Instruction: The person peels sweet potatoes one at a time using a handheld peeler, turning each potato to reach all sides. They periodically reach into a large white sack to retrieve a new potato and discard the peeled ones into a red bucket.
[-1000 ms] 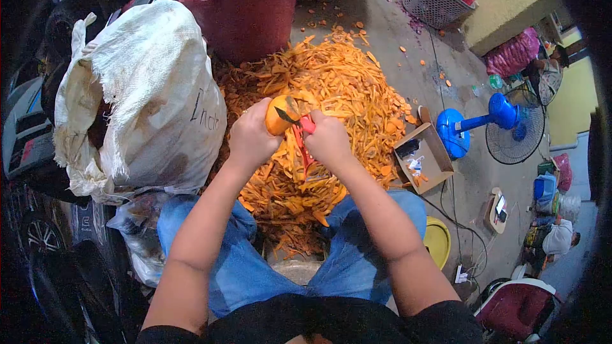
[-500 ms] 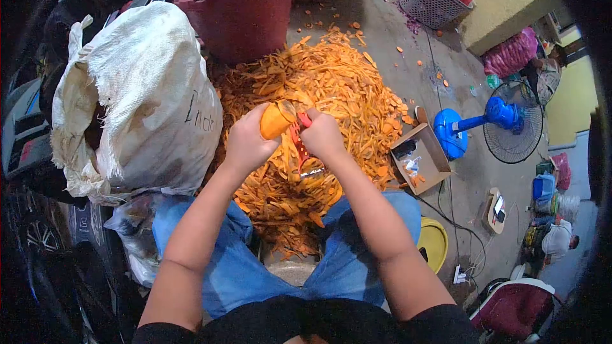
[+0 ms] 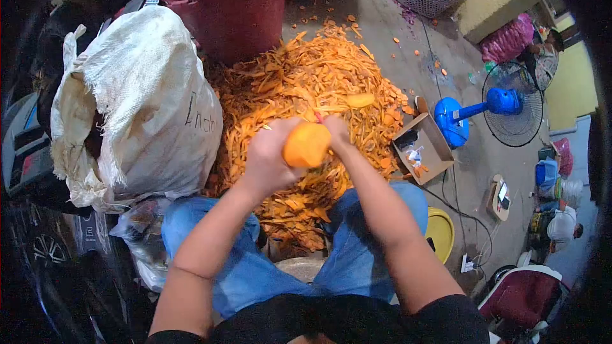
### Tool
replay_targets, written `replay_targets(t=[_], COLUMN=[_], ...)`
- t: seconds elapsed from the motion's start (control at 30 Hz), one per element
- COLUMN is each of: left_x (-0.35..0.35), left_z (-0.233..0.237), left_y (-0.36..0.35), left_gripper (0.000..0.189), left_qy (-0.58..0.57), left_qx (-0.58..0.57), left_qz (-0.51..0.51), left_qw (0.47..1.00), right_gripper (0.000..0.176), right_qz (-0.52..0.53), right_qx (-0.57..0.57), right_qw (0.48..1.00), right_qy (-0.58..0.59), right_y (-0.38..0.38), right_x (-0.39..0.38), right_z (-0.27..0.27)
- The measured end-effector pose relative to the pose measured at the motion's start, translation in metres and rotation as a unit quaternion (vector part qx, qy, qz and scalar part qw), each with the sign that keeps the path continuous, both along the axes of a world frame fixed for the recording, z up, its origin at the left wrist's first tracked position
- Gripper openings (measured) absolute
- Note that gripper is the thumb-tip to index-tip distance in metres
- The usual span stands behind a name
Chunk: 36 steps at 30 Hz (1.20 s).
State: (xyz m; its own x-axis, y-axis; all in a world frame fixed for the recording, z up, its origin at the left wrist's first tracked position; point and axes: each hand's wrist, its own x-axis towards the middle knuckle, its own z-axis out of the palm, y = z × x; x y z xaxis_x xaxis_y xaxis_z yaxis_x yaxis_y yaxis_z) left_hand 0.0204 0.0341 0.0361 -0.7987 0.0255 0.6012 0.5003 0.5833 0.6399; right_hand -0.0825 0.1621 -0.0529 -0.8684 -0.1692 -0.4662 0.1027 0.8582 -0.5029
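gripping orange root [image 3: 306, 145] in left hand [image 3: 268, 160], blunt end toward camera, axis near upright; clutching red peeler [image 3: 317, 116] in right hand [image 3: 338, 131].

Both forearms outstretched, left hand [image 3: 268, 156] in closed grip, right hand [image 3: 338, 132] just beside, curled.

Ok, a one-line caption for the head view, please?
Left hand holds an orange vegetable beside the right hand, above a heap of orange peelings.
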Motion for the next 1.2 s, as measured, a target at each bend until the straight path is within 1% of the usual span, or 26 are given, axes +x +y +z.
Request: replay_targets(t=[0.03,0.07,0.1,0.13,0.17,0.2,0.23,0.27,0.3,0.33,0.37,0.4,0.47,0.53,0.6,0.63,0.7,0.73,0.77,0.83,0.9,0.97,1.0,1.03,1.07,1.2], left_x=[-0.004,-0.005,-0.006,-0.008,-0.008,-0.005,-0.005,-0.006,-0.006,-0.006,-0.007,-0.009,-0.013,-0.013,-0.014,-0.013,-0.011,-0.018,-0.017,-0.016,-0.019,-0.023,-0.024,-0.024,-0.025,-0.023], left_z=[-0.007,-0.011,-0.011,-0.01,-0.011,-0.016,-0.02,-0.023,-0.024,-0.016,-0.013,-0.011,-0.017,-0.017,-0.02,-0.021,-0.021,-0.04,-0.058,-0.043,-0.057,-0.078,-0.059,-0.052,-0.049,-0.043], left_y=[-0.004,-0.011,-0.012,-0.011,-0.009,-0.006,-0.006,-0.007,-0.007,-0.007,-0.009,-0.013,-0.02,-0.029,-0.032,-0.03,-0.025,-0.031,-0.032,-0.024,-0.026,-0.03,-0.029,-0.029,-0.029,-0.026], left_gripper=[0.048,0.043,0.043,0.044,0.045,0.047,0.047,0.047,0.047,0.047,0.047,0.047,0.048,0.048,0.049,0.049,0.05,0.054,0.054,0.056,0.053,0.048,0.046,0.046,0.045,0.042], left_qy=[-0.042,-0.093,-0.092,-0.081,-0.07,-0.112,-0.113,-0.11,-0.106,-0.106,-0.104,-0.125,-0.165,-0.18,-0.219,-0.219,-0.324,-0.349,-0.35,-0.336,-0.334,-0.325,-0.332,-0.331,-0.328,-0.296], left_qx=[0.054,0.026,0.024,0.022,0.022,0.036,0.036,0.058,0.081,0.095,0.095,0.115,0.153,0.123,0.091,0.089,0.12,0.108,0.107,0.075,0.088,0.171,0.163,0.163,0.16,0.127], left_qz=[0.024,0.024,0.026,0.037,0.048,0.057,0.058,0.035,0.011,0.02,0.02,0.02,0.027,0.033,0.045,0.043,0.06,0.036,0.034,0.009,0.002,0.061,0.056,0.057,0.063,0.056], left_qw=[0.997,0.995,0.995,0.996,0.996,0.991,0.991,0.992,0.991,0.99,0.99,0.985,0.974,0.975,0.97,0.971,0.936,0.93,0.93,0.939,0.939,0.928,0.927,0.928,0.929,0.945], right_gripper=[0.025,0.025,0.026,0.028,0.03,0.03,0.03,0.031,0.031,0.029,0.027,0.027,0.026,0.025,0.021,0.021,0.018,0.019,0.019,0.023,0.028,0.028,0.028,0.027,0.025,0.021], right_qz=[0.002,0.071,0.139,0.114,0.084,0.084,-0.001,-0.084,-0.081,-0.098,-0.116,-0.112,-0.131,-0.148,-0.168,-0.169,-0.104,-0.063,-0.065,0.01,-0.001,0.013,0.014,0.011,0.008,-0.01], right_qx=[0.004,-0.06,-0.125,-0.286,-0.437,-0.437,-0.539,-0.609,-0.609,-0.621,-0.633,-0.586,-0.595,-0.605,-0.578,-0.58,-0.49,-0.429,-0.43,-0.518,-0.512,-0.389,-0.39,-0.355,-0.32,-0.301], right_qw=[1.0,0.995,0.981,0.951,0.895,0.895,0.826,0.708,0.708,0.69,0.67,0.734,0.732,0.728,0.793,0.792,0.865,0.9,0.9,0.852,0.856,0.907,0.906,0.914,0.92,0.927], right_qy=[0.003,0.023,0.042,0.036,0.027,0.025,-0.165,-0.346,-0.348,-0.36,-0.37,-0.323,-0.305,-0.286,-0.092,-0.091,0.0,0.036,0.036,0.072,0.078,0.163,0.164,0.195,0.226,0.224], right_y=[-0.002,-0.007,-0.014,-0.023,-0.031,-0.04,-0.048,-0.053,-0.054,-0.051,-0.046,-0.04,-0.027,-0.022,-0.02,-0.019,-0.017,-0.021,-0.023,-0.028,-0.025,-0.015,-0.01,-0.006,-0.003,0.006], right_x=[0.0,0.002,0.008,0.02,0.03,0.033,0.035,0.034,0.035,0.036,0.035,0.028,0.012,0.0,-0.006,-0.005,-0.001,-0.002,0.0,0.008,0.007,0.0,-0.003,-0.004,-0.006,-0.013], right_z=[-0.014,-0.04,-0.055,-0.05,-0.045,-0.058,-0.08,-0.091,-0.074,-0.039,-0.019,-0.025,-0.001,0.016,0.027,0.035,0.05,0.045,0.043,0.046,0.052,0.056,0.061,0.066,0.068,0.069])
